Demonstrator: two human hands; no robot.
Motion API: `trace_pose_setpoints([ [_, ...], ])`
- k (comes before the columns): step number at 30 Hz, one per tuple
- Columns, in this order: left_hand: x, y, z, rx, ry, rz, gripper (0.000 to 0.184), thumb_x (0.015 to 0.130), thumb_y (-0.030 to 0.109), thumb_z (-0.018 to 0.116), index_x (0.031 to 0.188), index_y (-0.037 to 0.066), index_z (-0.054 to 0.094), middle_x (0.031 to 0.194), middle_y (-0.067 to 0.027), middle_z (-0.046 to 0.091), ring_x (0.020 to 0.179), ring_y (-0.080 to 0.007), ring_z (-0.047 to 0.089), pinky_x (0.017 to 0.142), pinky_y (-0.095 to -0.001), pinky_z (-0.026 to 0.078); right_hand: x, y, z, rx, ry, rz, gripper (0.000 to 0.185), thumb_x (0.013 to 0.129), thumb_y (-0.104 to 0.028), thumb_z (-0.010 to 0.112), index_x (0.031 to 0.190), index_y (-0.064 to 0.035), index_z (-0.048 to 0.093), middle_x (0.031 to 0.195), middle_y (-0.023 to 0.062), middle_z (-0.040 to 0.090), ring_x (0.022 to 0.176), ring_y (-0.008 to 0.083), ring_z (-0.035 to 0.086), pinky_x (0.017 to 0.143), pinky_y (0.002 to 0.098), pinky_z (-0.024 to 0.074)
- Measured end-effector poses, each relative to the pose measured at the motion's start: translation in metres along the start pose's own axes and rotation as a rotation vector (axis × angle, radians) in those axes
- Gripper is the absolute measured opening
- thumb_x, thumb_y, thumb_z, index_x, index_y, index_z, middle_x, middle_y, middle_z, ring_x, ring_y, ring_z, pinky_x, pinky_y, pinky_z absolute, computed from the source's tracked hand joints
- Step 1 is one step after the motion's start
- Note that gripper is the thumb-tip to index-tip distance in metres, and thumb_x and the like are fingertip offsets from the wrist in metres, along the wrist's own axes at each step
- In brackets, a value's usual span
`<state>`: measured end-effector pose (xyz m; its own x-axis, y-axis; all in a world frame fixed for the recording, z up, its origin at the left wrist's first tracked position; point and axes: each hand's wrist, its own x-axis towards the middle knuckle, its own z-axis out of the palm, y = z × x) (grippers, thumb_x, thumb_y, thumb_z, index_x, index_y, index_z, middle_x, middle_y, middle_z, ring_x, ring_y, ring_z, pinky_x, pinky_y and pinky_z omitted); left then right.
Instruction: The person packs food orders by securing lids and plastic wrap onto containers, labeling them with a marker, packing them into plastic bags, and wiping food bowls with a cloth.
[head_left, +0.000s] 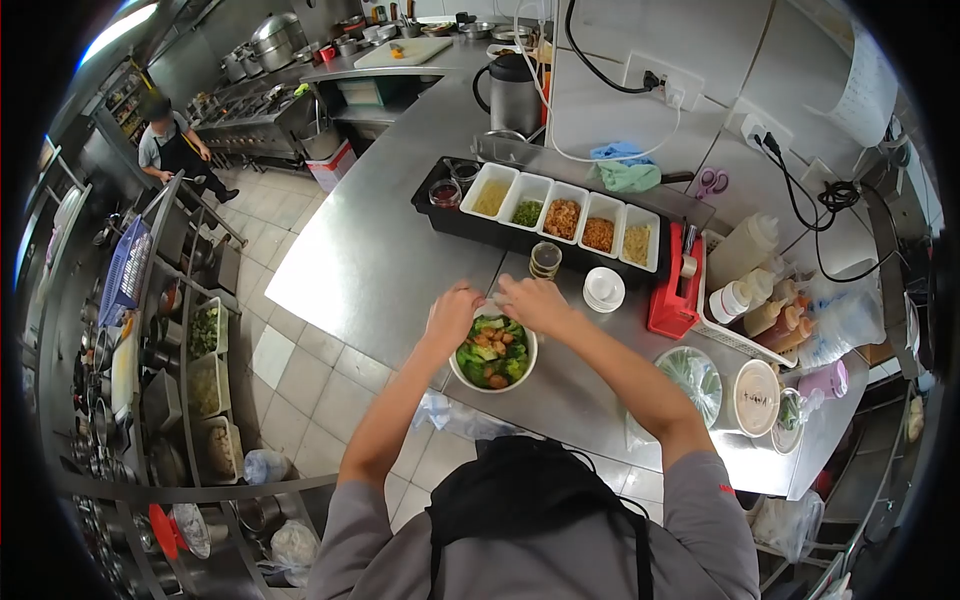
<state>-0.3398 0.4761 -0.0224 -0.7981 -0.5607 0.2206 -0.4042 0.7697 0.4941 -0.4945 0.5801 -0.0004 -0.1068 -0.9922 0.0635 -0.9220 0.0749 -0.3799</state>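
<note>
A white bowl near the counter's front edge holds green broccoli with browned pieces on top. My left hand is at the bowl's far left rim, its fingers bent and pinched together. Opposite it, my right hand is over the far right rim, also with its fingertips drawn together. The two sets of fingertips nearly meet above the bowl's far side. Whatever they pinch is too small or blurred to name. Just beyond my right hand stands a small glass jar, and to its right is a stack of small white dishes.
A black condiment holder with several white tubs lies across the counter. To the right are a red tape dispenser, a basket of squeeze bottles and lidded containers. A person is at the far left, near the stove.
</note>
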Motion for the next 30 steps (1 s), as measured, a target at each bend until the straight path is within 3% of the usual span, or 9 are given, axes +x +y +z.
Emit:
trace_pose_setpoints([
  [2,-0.013,-0.002,0.004,0.033,0.108,-0.097,0.016,0.083,0.018,0.055,0.083,0.005,0.066,0.082,-0.014,0.058,0.079,-0.0327,0.058,0.07,-0.0406,0.047,-0.013,0.003,0.0,0.006,-0.003,0.112,0.032,0.073,-0.019,0.062,0.097,-0.004,0.046,0.076,0.0207,0.06,0.075,0.038,0.06,0.063,0.0455,0.0483],
  [5,-0.02,0.015,-0.012,0.104,-0.053,-0.253,0.017,0.083,0.019,0.055,0.086,0.006,0.066,0.087,-0.0132,0.059,0.081,-0.0311,0.059,0.072,-0.041,0.047,-0.026,0.012,0.001,0.038,0.035,0.183,0.033,0.07,-0.018,0.064,0.095,-0.0037,0.048,0.076,0.0215,0.06,0.075,0.0384,0.06,0.065,0.0456,0.0485],
  [8,-0.001,0.019,0.0,0.067,0.073,0.157,0.018,0.084,0.021,0.054,0.088,0.007,0.065,0.089,-0.0122,0.059,0.082,-0.0307,0.059,0.071,-0.0425,0.047,-0.028,0.012,0.003,0.114,0.086,0.126,0.032,0.067,-0.019,0.065,0.092,-0.003,0.05,0.076,0.0212,0.06,0.076,0.0382,0.06,0.067,0.0459,0.0481],
  [11,0.023,0.027,0.009,0.112,-0.166,0.16,0.019,0.085,0.022,0.053,0.09,0.007,0.063,0.092,-0.0123,0.059,0.082,-0.0312,0.059,0.071,-0.0434,0.046,-0.02,0.016,-0.004,0.244,0.096,0.185,0.031,0.067,-0.022,0.065,0.087,-0.0019,0.053,0.076,0.0199,0.061,0.076,0.0377,0.06,0.067,0.0446,0.0474],
  [20,-0.005,0.008,0.018,-0.061,0.093,-0.121,0.018,0.086,0.016,0.05,0.086,0.001,0.06,0.079,-0.0218,0.057,0.079,-0.0407,0.055,0.069,-0.0446,0.046,-0.093,0.025,0.021,0.582,0.233,0.561,0.036,0.067,-0.027,0.067,0.085,0.0007,0.054,0.084,0.0195,0.059,0.076,0.0314,0.058,0.068,0.0363,0.046],
  [24,-0.035,0.019,0.027,-0.239,0.262,-0.336,0.021,0.089,0.013,0.045,0.089,-0.004,0.057,0.071,-0.0189,0.058,0.064,-0.0319,0.059,0.057,-0.0394,0.047,-0.113,-0.011,0.048,0.894,0.637,0.616,0.029,0.076,-0.024,0.066,0.086,-0.0003,0.052,0.077,0.0069,0.059,0.068,0.0148,0.054,0.065,0.0295,0.0444],
  [28,-0.066,0.069,0.032,-0.812,0.349,-0.576,0.022,0.092,0.013,0.04,0.092,-0.004,0.054,0.071,-0.011,0.057,0.05,-0.0174,0.057,0.046,-0.0311,0.045,-0.111,-0.018,0.091,1.727,0.769,0.583,0.045,0.093,-0.031,0.045,0.128,-0.0027,0.039,0.124,0.0076,0.046,0.114,0.0173,0.042,0.097,0.0294,0.0322],
  [29,-0.073,0.077,0.043,-0.93,0.401,-0.57,0.022,0.093,0.014,0.039,0.096,-0.003,0.053,0.071,-0.0091,0.057,0.048,-0.0142,0.055,0.044,-0.0286,0.045,-0.108,-0.021,0.094,1.761,0.734,0.452,0.054,0.096,-0.033,0.035,0.141,-0.0069,0.018,0.142,0.0076,0.023,0.13,0.0176,0.021,0.106,0.029,0.0169],
  [30,-0.08,0.085,0.055,-0.953,0.392,-0.559,0.023,0.094,0.016,0.038,0.099,-0.003,0.051,0.072,-0.0082,0.057,0.051,-0.014,0.056,0.047,-0.0288,0.046,-0.106,-0.027,0.096,1.739,0.761,0.455,0.054,0.097,-0.033,0.033,0.141,-0.007,0.017,0.143,0.0075,0.022,0.131,0.0178,0.02,0.106,0.029,0.0158],
])
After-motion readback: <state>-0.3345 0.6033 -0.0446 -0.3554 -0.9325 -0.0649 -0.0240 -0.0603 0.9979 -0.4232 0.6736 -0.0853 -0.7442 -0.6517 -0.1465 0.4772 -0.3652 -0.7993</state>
